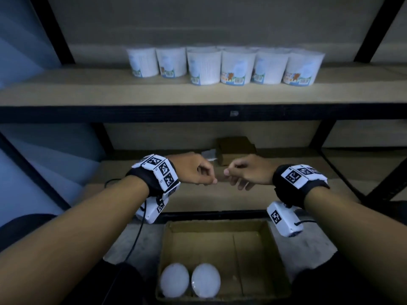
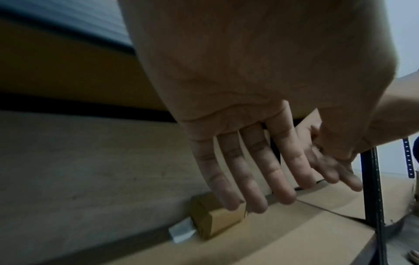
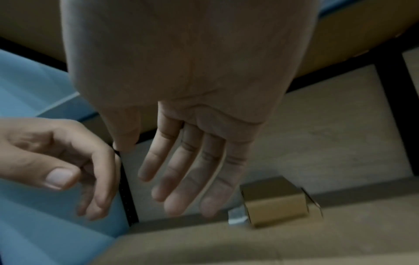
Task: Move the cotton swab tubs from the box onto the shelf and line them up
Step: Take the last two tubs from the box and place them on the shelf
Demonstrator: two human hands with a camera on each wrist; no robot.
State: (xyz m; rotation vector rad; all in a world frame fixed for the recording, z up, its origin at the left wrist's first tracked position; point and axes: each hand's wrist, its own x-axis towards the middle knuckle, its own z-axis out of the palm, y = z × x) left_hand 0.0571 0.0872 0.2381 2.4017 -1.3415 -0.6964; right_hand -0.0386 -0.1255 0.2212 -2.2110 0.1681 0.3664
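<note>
Several white cotton swab tubs (image 1: 239, 67) stand side by side on the upper shelf board (image 1: 88, 89), with more behind them on the right. Two more tubs (image 1: 174, 280) (image 1: 206, 280), white lids up, sit in the near left corner of the open cardboard box (image 1: 273, 249) on the floor. My left hand (image 1: 209, 180) and right hand (image 1: 231, 177) hang close together in the air in front of the lower shelf, above the box. Both hold nothing. The wrist views show the left fingers (image 2: 249, 179) and right fingers (image 3: 192, 179) straight and relaxed.
A small brown carton (image 1: 235, 150) with a scrap of white tape lies at the back of the lower shelf, also seen as the carton (image 2: 215, 218) and carton (image 3: 276, 202). Black steel uprights (image 1: 378, 25) frame the shelves. The box's right half holds no tubs.
</note>
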